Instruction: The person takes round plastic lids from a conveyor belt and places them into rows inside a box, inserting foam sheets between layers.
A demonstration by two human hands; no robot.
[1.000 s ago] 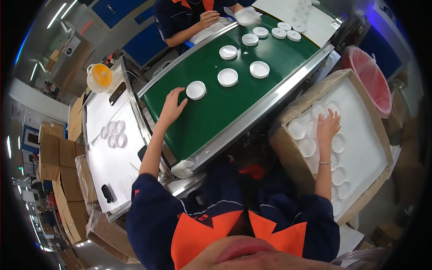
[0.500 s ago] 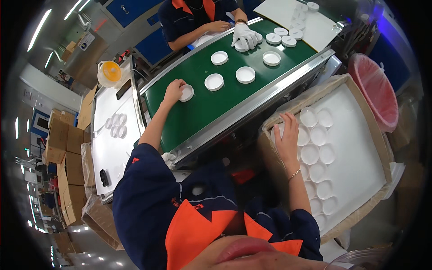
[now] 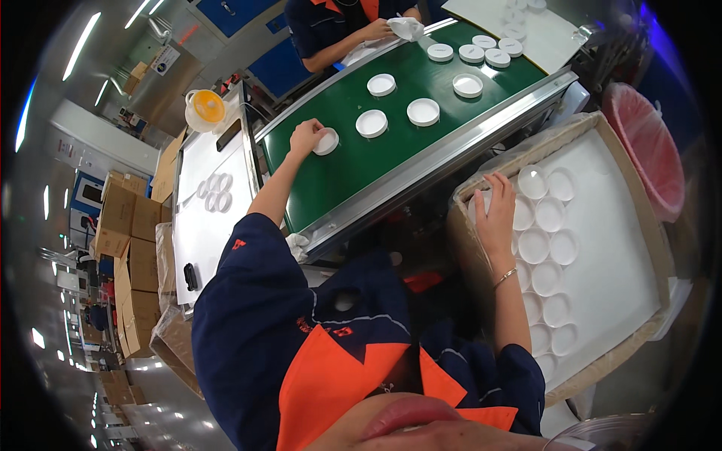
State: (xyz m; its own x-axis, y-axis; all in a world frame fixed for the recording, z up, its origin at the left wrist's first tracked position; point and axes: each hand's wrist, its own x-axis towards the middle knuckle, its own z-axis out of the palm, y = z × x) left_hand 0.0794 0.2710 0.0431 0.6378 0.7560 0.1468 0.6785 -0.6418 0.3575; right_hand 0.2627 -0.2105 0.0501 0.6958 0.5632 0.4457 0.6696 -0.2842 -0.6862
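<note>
My left hand (image 3: 307, 137) reaches over the green conveyor belt, its fingers closed at the left rim of a shallow round white lid (image 3: 326, 141). The lid lies flat with its hollow side up. My right hand (image 3: 496, 219) is at the left side of a lined cardboard box, fingers stretched out over a white lid (image 3: 479, 204) that it partly covers; the thumb is hidden. Rows of similar lids (image 3: 535, 246) lie beside it in the box. Further along the belt sit more hollow-side-up lids, among them one in the middle (image 3: 423, 113).
Across the belt (image 3: 361, 177), a person with a white-gloved hand (image 3: 406, 28) sits near several upturned discs (image 3: 471, 53). A side table (image 3: 197, 248) at left bears clear rings, a phone and a yellow-lidded jug (image 3: 204, 109). A red-lined bin (image 3: 645, 154) stands beyond the box (image 3: 662, 248).
The whole view has shifted slightly. The person opposite has drawn the gloved hand back from a disc on the belt. My hands stay at the same lids.
</note>
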